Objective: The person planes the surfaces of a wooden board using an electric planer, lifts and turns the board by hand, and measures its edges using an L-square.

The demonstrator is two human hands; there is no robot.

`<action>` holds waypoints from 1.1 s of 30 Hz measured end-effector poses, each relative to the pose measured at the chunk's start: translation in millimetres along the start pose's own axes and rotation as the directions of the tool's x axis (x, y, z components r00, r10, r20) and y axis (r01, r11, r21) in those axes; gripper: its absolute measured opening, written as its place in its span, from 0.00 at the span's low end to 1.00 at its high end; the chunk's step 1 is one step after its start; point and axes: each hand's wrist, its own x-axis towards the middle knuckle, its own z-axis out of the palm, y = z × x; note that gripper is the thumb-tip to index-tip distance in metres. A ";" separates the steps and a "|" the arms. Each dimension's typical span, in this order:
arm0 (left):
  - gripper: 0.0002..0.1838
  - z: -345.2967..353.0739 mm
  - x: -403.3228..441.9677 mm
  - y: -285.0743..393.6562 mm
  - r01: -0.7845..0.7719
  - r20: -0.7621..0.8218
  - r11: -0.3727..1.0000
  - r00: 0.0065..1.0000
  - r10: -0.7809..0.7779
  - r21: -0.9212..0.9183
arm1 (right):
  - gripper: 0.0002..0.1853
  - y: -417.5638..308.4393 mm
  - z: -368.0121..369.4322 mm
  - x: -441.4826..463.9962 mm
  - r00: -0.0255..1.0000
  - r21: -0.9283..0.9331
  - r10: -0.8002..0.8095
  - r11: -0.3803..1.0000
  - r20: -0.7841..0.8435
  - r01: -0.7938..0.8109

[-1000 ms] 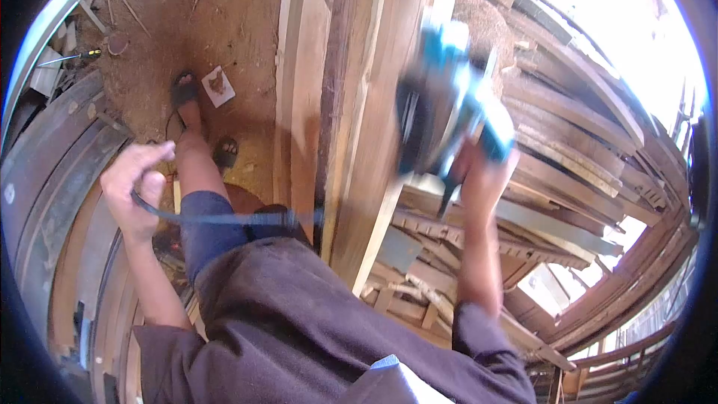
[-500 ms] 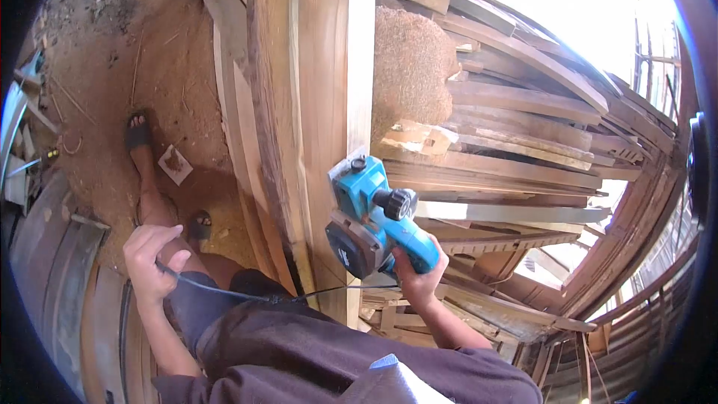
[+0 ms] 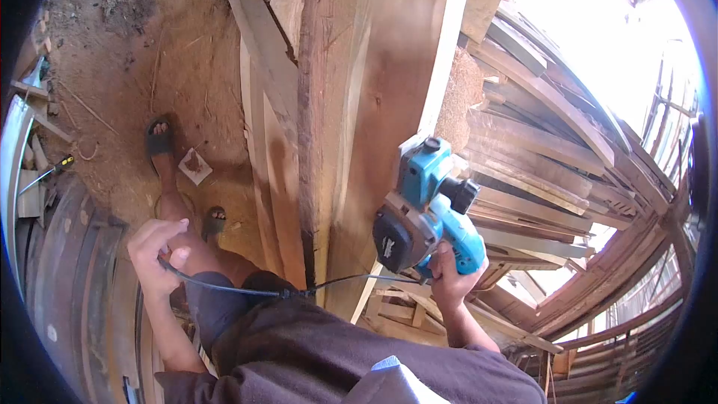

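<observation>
My right hand [image 3: 455, 278] is wrapped round the rear handle of a teal and black electric planer [image 3: 430, 209]. The planer lies over the right edge of a long wooden beam [image 3: 393, 90], near its pale narrow side. Black cord [image 3: 247, 292] runs from the planer's handle across my lap to my left hand [image 3: 159, 254], whose curled fingers and thumb hold it. The planer's underside is hidden from view.
Stacked boards [image 3: 538, 150] fill the right side, beside a heap of sawdust [image 3: 460, 97]. Dark planks [image 3: 75, 277] lie at the lower left, near a yellow-handled screwdriver [image 3: 66, 161]. A white square piece [image 3: 195, 167] lies on the dirt floor near my sandalled feet.
The planer, blurred and raised a second ago, came down onto the beam's edge in my right hand. My left hand has kept the cord. The camera view has also shifted.
</observation>
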 end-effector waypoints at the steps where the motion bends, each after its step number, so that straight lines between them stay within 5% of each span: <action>1: 0.33 -2.7 2.8 -2.9 0.009 0.007 1.000 1.000 -0.009 -0.004 | 0.16 -5.3 2.5 5.9 1.000 -0.009 0.009 1.000 0.002 -0.008; 17: 0.37 -33.8 43.6 1.5 0.073 -0.063 0.992 0.995 -0.080 -0.104 | 0.07 -128.1 64.4 130.3 0.990 0.016 -0.137 0.990 -0.040 0.138; 23: 0.39 -47.7 45.7 4.6 0.075 -0.096 0.991 0.992 -0.086 -0.113 | 0.15 -187.4 99.2 193.2 0.982 0.071 -0.176 0.981 -0.070 0.181; 30: 0.39 -44.9 43.3 14.7 0.017 -0.143 0.993 0.989 -0.034 -0.118 | 0.16 -233.1 110.0 326.2 0.957 0.186 -0.277 0.948 0.084 0.258; 33: 0.37 -37.9 38.6 29.2 -0.026 -0.124 0.993 0.992 0.011 -0.115 | 0.02 -255.4 127.8 359.8 0.860 0.279 -0.485 0.858 0.160 0.432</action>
